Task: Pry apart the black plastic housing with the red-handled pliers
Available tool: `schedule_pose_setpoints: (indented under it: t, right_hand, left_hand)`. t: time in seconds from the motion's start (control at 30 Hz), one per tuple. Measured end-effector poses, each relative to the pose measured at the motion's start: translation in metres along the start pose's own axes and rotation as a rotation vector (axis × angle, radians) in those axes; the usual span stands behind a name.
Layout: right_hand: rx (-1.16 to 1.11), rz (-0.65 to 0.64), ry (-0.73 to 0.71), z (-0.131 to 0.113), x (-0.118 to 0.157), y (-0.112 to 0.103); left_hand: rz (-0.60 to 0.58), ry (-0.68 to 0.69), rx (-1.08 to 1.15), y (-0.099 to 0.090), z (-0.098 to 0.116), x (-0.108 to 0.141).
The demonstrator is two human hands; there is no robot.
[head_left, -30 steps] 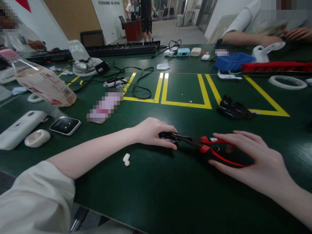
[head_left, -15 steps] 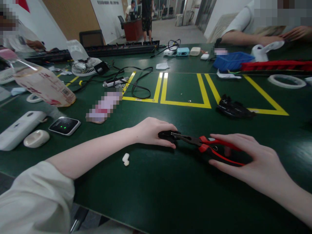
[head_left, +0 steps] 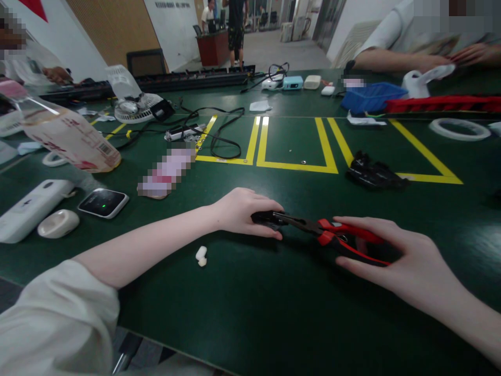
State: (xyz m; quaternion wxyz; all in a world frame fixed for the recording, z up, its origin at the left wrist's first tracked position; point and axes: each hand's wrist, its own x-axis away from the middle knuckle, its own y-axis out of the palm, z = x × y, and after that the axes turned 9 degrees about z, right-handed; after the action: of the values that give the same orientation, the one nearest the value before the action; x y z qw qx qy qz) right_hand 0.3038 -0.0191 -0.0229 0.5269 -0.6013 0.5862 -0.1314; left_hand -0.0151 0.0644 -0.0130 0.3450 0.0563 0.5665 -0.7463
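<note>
Near the middle of the green table [head_left: 250, 292], my left hand [head_left: 250, 213] is closed around a small black part [head_left: 268, 218]. My right hand [head_left: 395, 250] grips red and black long-nose pliers [head_left: 326, 232] by their handles. The pliers point left, and their jaws meet the black part at my left fingertips; the exact contact is too small to tell. Small white pieces [head_left: 201, 256] lie below my left forearm. Beyond my right hand is a crumpled black thing [head_left: 373, 171] on the table.
Yellow tape [head_left: 297, 168] marks boxes ahead. At left are a bottle [head_left: 72, 136], a phone [head_left: 166, 172], a white device with a dark screen [head_left: 104, 202] and a white case [head_left: 58, 223]. A blue basket [head_left: 373, 98] and tape roll [head_left: 460, 129] lie at right. People sit across the table.
The handles of the pliers have shifted slightly left with my right fingers and look a little closer together. The black part has tilted slightly in my left hand.
</note>
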Motion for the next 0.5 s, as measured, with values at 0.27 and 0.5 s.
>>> schedule_pose_setpoints:
  t: [0.27,0.5]
  right_hand:
    - [-0.045,-0.035,0.177,-0.0037,-0.0055,-0.0023]
    - [-0.053,-0.044,0.172,-0.0039,-0.0054,-0.0035]
  left_hand:
    - [-0.027,-0.010,0.055,0.0001,-0.0022,-0.0003]
    - [-0.074,-0.064,0.092,-0.0017,-0.0015,-0.0016]
